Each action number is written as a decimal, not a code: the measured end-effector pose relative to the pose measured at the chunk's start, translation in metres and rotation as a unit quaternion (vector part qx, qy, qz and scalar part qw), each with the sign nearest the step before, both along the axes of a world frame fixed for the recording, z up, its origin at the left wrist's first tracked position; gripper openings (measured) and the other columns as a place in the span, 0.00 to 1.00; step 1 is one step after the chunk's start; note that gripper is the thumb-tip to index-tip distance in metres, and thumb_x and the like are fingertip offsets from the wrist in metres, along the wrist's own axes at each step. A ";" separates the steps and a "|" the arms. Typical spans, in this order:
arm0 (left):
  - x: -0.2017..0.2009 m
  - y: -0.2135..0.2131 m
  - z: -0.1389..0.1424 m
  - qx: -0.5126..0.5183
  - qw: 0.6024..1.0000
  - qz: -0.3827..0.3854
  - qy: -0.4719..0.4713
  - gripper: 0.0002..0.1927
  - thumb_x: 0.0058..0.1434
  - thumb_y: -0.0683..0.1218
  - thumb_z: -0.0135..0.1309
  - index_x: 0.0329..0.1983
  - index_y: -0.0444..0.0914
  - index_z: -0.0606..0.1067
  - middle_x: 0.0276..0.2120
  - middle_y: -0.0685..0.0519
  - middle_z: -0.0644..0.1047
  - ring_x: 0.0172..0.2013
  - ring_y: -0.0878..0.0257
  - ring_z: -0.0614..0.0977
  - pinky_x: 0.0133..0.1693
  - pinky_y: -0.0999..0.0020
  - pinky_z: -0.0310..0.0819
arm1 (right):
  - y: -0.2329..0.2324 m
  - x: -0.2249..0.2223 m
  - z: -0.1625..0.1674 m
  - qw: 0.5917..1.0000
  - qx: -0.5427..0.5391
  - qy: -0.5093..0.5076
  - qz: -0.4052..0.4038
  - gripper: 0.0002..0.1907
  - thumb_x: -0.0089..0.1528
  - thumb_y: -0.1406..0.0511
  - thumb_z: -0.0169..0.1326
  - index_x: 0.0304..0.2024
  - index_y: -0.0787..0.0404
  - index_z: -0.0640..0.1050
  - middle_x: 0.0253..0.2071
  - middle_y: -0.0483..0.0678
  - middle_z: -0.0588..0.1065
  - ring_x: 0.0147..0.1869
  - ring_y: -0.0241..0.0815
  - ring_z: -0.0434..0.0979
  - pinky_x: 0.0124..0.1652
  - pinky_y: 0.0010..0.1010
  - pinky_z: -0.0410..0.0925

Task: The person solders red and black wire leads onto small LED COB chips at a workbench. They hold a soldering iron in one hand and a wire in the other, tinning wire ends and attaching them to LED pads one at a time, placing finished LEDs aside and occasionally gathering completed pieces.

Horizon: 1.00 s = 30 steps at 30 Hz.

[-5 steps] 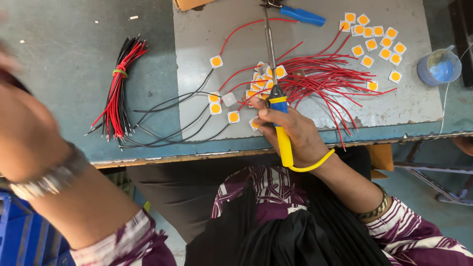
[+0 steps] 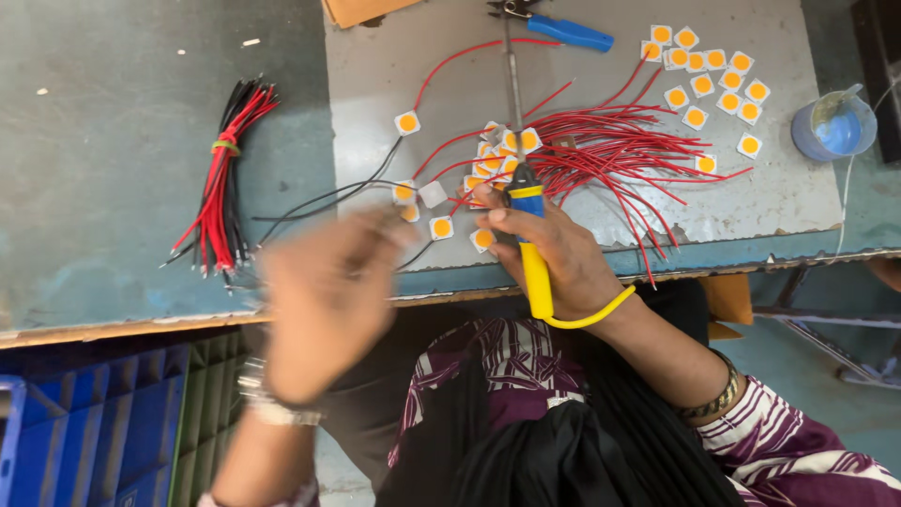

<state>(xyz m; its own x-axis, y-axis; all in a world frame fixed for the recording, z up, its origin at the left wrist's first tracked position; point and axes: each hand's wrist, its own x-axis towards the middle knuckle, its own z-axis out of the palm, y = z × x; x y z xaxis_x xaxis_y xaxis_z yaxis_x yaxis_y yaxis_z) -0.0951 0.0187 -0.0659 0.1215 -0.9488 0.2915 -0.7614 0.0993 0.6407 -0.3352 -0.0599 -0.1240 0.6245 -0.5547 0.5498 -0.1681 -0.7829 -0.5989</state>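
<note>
Grey mat (image 2: pixel 375 56), frame centre: my right hand (image 2: pixel 554 253) gripped the iron (image 2: pixel 530 235); left hand (image 2: pixel 324 291) blurred, grip unclear. Best kept tip steady on chip (image 2: pixel 522 141).

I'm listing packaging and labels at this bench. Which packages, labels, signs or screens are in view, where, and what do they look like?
Cardboard piece: top edge of the bench, brown, flat, mostly cut off; possibly a box.
No labels, signs or screens in view.
</note>
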 end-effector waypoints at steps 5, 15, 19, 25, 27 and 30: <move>-0.046 -0.003 -0.036 -0.069 0.987 -0.104 0.104 0.11 0.61 0.39 0.60 0.47 0.35 0.76 0.31 0.46 0.81 0.29 0.55 0.84 0.32 0.63 0.77 | -0.008 -0.004 0.007 1.000 -0.024 0.011 -0.007 0.34 0.62 0.78 0.60 0.64 0.57 0.61 0.66 0.54 0.71 0.57 0.50 0.84 0.61 0.43 0.72; -0.036 -0.002 -0.069 -0.089 0.985 -0.145 0.044 0.12 0.54 0.41 0.62 0.41 0.36 0.76 0.27 0.51 0.79 0.28 0.54 0.83 0.32 0.61 0.77 | -0.003 -0.012 -0.011 0.997 0.077 -0.012 0.011 0.34 0.65 0.81 0.58 0.67 0.57 0.59 0.70 0.59 0.68 0.60 0.47 0.84 0.54 0.32 0.79; -0.039 -0.004 -0.067 -0.122 0.980 -0.155 0.036 0.09 0.58 0.40 0.62 0.41 0.36 0.77 0.31 0.50 0.80 0.29 0.54 0.83 0.33 0.62 0.77 | -0.006 -0.016 -0.013 0.994 0.102 -0.023 0.031 0.35 0.66 0.82 0.56 0.69 0.57 0.58 0.71 0.60 0.67 0.62 0.51 0.84 0.55 0.33 0.80; -0.039 -0.004 -0.064 -0.150 0.971 -0.181 0.053 0.09 0.59 0.39 0.62 0.41 0.36 0.75 0.44 0.51 0.82 0.34 0.55 0.84 0.35 0.64 0.79 | -0.004 -0.018 -0.013 0.997 0.078 -0.009 0.021 0.37 0.66 0.80 0.60 0.69 0.56 0.56 0.72 0.57 0.67 0.60 0.48 0.84 0.53 0.31 0.80; -0.041 -0.004 -0.065 -0.141 0.974 -0.171 0.039 0.07 0.60 0.39 0.62 0.39 0.36 0.75 0.45 0.53 0.83 0.32 0.56 0.84 0.34 0.64 0.78 | -0.004 -0.019 -0.013 0.997 0.081 -0.007 0.015 0.37 0.65 0.80 0.61 0.69 0.56 0.57 0.72 0.57 0.68 0.59 0.48 0.84 0.51 0.31 0.79; -0.040 -0.004 -0.065 -0.137 0.975 -0.172 0.024 0.09 0.59 0.39 0.62 0.41 0.36 0.75 0.45 0.53 0.82 0.32 0.56 0.84 0.33 0.63 0.78 | -0.004 -0.020 -0.014 0.996 0.089 0.001 0.005 0.38 0.65 0.80 0.62 0.68 0.56 0.57 0.72 0.57 0.68 0.59 0.48 0.85 0.45 0.29 0.77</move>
<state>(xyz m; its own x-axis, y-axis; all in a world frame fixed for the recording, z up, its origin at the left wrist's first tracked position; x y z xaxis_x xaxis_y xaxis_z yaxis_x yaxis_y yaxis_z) -0.1355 0.0143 -0.1311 -0.1712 -0.8227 0.5421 -0.6227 0.5168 0.5876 -0.3550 -0.0636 -0.1380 0.6320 -0.6366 0.4419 -0.1618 -0.6660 -0.7282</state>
